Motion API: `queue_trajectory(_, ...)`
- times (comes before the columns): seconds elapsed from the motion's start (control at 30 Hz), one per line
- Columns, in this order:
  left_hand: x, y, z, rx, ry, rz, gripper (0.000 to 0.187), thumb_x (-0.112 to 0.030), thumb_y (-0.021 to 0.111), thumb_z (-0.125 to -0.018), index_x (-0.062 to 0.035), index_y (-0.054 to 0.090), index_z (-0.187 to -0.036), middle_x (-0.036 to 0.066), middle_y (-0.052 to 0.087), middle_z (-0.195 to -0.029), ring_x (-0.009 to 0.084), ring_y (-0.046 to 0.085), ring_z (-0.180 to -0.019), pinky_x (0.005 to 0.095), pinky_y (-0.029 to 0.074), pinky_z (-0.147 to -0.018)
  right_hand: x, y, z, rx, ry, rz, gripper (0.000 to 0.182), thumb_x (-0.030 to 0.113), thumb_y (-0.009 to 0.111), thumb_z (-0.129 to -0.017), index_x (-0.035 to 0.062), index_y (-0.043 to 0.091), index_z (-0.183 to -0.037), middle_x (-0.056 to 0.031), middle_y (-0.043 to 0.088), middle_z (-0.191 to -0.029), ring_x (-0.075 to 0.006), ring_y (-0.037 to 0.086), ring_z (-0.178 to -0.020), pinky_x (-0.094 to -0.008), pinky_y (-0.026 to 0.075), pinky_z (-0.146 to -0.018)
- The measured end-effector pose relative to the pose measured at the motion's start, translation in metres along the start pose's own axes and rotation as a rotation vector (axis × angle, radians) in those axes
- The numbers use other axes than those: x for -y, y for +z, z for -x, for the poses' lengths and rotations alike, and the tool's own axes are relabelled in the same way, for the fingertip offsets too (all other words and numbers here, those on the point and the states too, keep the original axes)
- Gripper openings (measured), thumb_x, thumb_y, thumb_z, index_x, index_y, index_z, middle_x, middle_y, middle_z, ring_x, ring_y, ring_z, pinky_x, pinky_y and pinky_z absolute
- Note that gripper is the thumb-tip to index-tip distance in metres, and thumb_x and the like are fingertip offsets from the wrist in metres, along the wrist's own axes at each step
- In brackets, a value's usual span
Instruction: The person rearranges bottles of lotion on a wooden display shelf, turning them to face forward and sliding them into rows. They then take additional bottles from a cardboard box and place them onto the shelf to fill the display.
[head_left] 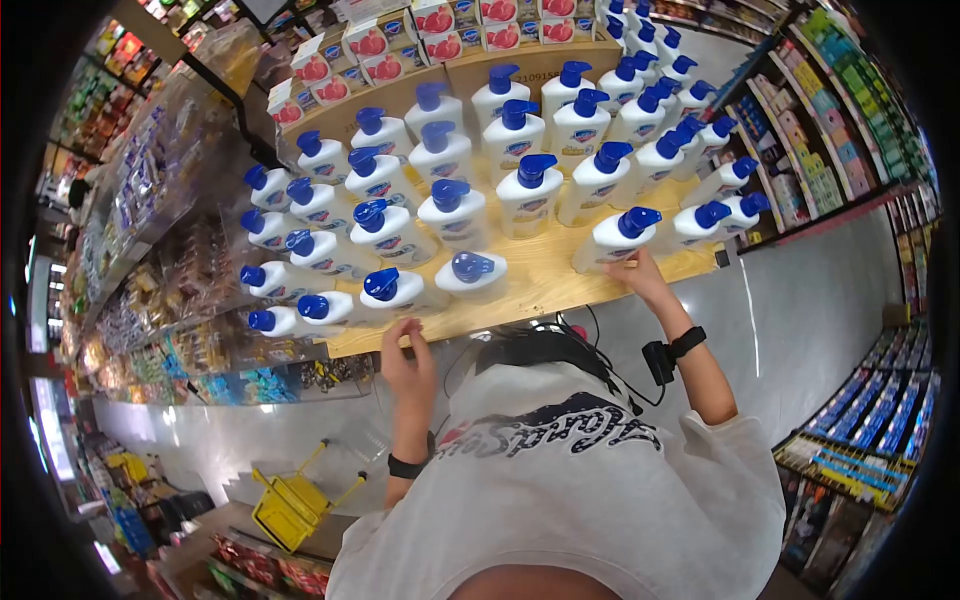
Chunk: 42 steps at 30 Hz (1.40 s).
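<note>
Head view: right hand (637,274) on a bottle (611,240) near the desk's (528,300) front right corner, can't tell how tight; left hand (406,368) empty, loosely spread. Could tip off the edge if bumped.

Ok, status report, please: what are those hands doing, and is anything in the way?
Right hand low against a bottle. Left hand looks empty, by the table edge. More bottles crowd close behind and right.
</note>
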<state>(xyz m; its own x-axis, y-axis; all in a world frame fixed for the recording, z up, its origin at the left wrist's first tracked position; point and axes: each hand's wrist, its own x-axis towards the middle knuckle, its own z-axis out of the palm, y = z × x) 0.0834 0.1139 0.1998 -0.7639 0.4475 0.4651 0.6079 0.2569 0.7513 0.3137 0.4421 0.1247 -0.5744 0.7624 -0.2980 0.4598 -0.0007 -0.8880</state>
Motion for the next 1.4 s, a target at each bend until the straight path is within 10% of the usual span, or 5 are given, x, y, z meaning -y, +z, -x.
queue_trajectory(0.33,-0.043,0.118,0.043,0.908,-0.276,0.114,0.038,-0.005,0.057,-0.089,0.0008,0.050,-0.126,0.020,0.060,-0.118,0.0324,0.059,-0.109,0.0385,0.046,-0.092,0.031,-0.022,-0.038,0.476,-0.166,0.015,0.059,0.013,0.082,-0.070,0.0016,0.055,-0.121,-0.0101,0.062,-0.119,-0.0197,0.057,-0.110,-0.0333,0.045,-0.097)
queue_trajectory(0.8,-0.055,0.160,0.075,0.732,-0.313,0.158,0.082,-0.004,0.060,-0.086,0.0036,0.005,-0.147,0.028,0.034,-0.143,0.0392,0.044,-0.128,0.0379,0.036,-0.105,0.051,0.032,-0.027,0.540,-0.526,0.054,0.069,0.022,0.079,-0.072,-0.0017,0.044,-0.127,-0.0173,0.060,-0.119,-0.0242,0.059,-0.110,-0.0356,0.045,-0.095)
queue_trajectory(0.93,-0.056,0.161,0.073,0.782,-0.431,0.126,0.084,-0.005,0.060,-0.086,0.0041,0.003,-0.147,0.029,0.041,-0.139,0.0399,0.047,-0.124,0.0391,0.039,-0.102,0.029,0.056,-0.029,0.469,-0.499,0.189,0.073,0.025,0.078,-0.074,-0.0006,0.041,-0.131,-0.0225,0.052,-0.121,-0.0393,0.043,-0.118,-0.0440,0.036,-0.101)
queue_trajectory(1.23,-0.071,0.175,0.052,1.127,0.027,-0.037,0.045,-0.005,0.061,-0.081,0.0001,0.051,-0.124,0.021,0.057,-0.117,0.0389,0.054,-0.109,0.0408,0.044,-0.094,0.075,0.002,-0.017,0.620,-0.453,0.344,0.054,0.032,0.067,-0.084,0.0015,0.049,-0.124,-0.0207,0.061,-0.108,-0.0323,0.061,-0.099,-0.0376,0.048,-0.087)
queue_trajectory(1.4,-0.074,0.201,0.041,1.100,0.147,-0.004,0.046,-0.003,0.059,-0.079,-0.0015,0.053,-0.124,0.021,0.058,-0.115,0.0359,0.055,-0.110,0.0396,0.044,-0.094,0.017,-0.091,0.003,0.551,-0.262,0.337,0.039,0.030,0.063,-0.088,-0.0004,0.058,-0.111,-0.0163,0.064,-0.103,-0.0250,0.062,-0.094,-0.0340,0.049,-0.082)
